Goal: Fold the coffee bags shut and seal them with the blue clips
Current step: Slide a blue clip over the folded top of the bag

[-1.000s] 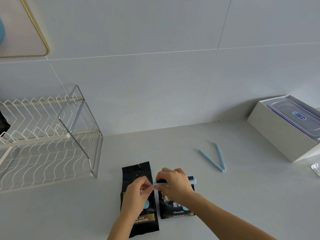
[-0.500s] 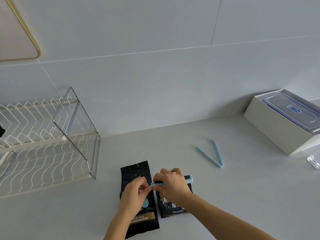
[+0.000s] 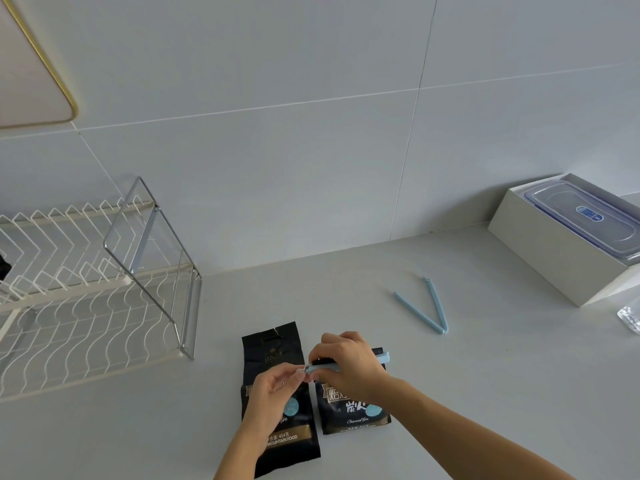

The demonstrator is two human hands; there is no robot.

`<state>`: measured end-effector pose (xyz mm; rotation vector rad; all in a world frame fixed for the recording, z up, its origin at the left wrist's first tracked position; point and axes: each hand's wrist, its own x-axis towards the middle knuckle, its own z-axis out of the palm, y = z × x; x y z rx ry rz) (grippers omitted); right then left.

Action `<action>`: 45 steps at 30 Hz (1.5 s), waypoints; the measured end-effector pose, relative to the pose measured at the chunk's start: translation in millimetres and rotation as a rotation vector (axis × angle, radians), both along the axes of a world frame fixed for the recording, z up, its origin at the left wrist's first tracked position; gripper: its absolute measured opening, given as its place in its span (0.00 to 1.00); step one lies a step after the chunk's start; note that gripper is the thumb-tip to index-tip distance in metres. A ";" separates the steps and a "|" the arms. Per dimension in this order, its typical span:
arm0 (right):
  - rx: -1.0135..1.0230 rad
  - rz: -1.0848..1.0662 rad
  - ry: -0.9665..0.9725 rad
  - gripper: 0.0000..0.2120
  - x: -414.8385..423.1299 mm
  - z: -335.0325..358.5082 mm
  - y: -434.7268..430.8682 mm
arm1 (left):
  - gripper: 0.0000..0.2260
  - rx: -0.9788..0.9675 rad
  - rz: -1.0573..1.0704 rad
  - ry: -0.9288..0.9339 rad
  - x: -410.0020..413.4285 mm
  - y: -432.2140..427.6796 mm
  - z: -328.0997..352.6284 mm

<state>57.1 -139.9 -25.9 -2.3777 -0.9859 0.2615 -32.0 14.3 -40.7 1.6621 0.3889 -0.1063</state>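
Observation:
Two black coffee bags lie flat on the grey counter. The left bag (image 3: 273,344) is long, its top unfolded and torn open. The right bag (image 3: 353,414) is shorter, its top folded down under a blue clip (image 3: 381,357) lying across the fold. My right hand (image 3: 349,367) presses on the clip's middle. My left hand (image 3: 273,389) pinches the clip's left end, resting over the left bag. A second blue clip (image 3: 434,315) lies spread open in a V to the right of the bags.
A white wire dish rack (image 3: 83,289) with a chrome end frame stands at the left. A white box (image 3: 540,251) holding a clear lidded container sits at the back right. Clear plastic (image 3: 632,317) shows at the right edge. A tiled wall runs behind.
Both hands stay on the clip over the right bag. The camera view has drifted slightly, and the bags and open clip have not moved on the counter.

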 end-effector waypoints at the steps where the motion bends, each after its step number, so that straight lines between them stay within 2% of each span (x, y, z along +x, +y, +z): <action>1: 0.004 -0.001 0.000 0.08 0.4 -0.7 -0.1 | 0.07 -0.028 0.032 0.012 -0.7 -1.8 -1.9; 4: -0.002 -0.007 -0.007 0.09 -0.1 -0.1 0.6 | 0.05 -0.029 0.103 -0.007 -1.6 -7.8 -5.0; 8: -0.023 -0.036 -0.023 0.09 -1.6 2.2 2.5 | 0.04 0.182 0.235 -0.149 -4.8 -13.6 -6.4; 15: -0.040 -0.109 -0.046 0.10 -4.2 1.6 7.2 | 0.02 0.304 0.243 -0.209 -4.8 -19.0 -2.8; 21: -0.016 -0.114 -0.021 0.14 -4.4 2.9 4.6 | 0.03 0.171 0.241 -0.138 -4.3 -15.8 -3.5; 26: 0.034 -0.063 0.046 0.13 -6.3 10.4 -0.5 | 0.07 0.073 0.222 -0.079 -0.8 -15.8 -5.0; 32: 0.091 -0.100 0.059 0.04 -8.3 13.2 -7.1 | 0.03 0.022 0.169 -0.047 1.9 -16.2 -4.2; 35: 0.097 -0.095 0.034 0.02 -11.4 13.1 -3.1 | 0.03 -0.010 0.133 -0.040 0.8 -18.4 -0.5; 42: 0.084 -0.091 -0.083 0.05 -18.6 8.6 -1.4 | 0.12 -0.026 0.068 0.002 -2.9 -21.5 -3.3; 45: 0.093 -0.089 -0.122 0.06 -22.5 8.1 -1.1 | 0.10 -0.038 0.069 0.002 -4.8 -21.1 -4.6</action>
